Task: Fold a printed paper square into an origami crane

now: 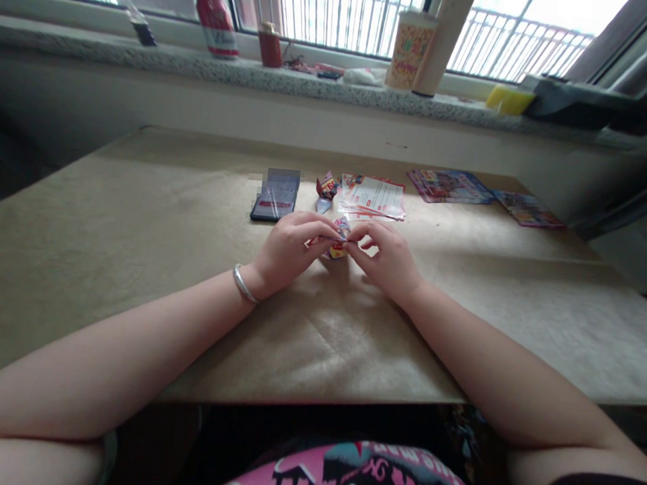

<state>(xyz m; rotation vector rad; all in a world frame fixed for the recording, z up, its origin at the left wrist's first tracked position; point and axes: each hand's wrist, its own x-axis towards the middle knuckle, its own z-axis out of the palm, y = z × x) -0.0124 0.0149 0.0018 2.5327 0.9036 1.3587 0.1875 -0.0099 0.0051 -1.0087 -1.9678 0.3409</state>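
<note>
Red-and-yellow printed wrapper [337, 251] sat mid-frame over the tabletop [105, 240]; your left hand [292, 246] and right hand [389, 261] both pinched it, thumbs against fingers. Looked light, thin, probably slick and easy to tear; opposite edges seemed the best hold.

The speckled windowsill [164, 56] was kinda crowded tbh. A red-and-white can [217, 29] stood toward the left, a small red container [270, 46] to its right, then a patterned paper cup [409, 51] further along, and something yellow [506, 100] past that. Railing [353, 13] ran along outside.
</note>
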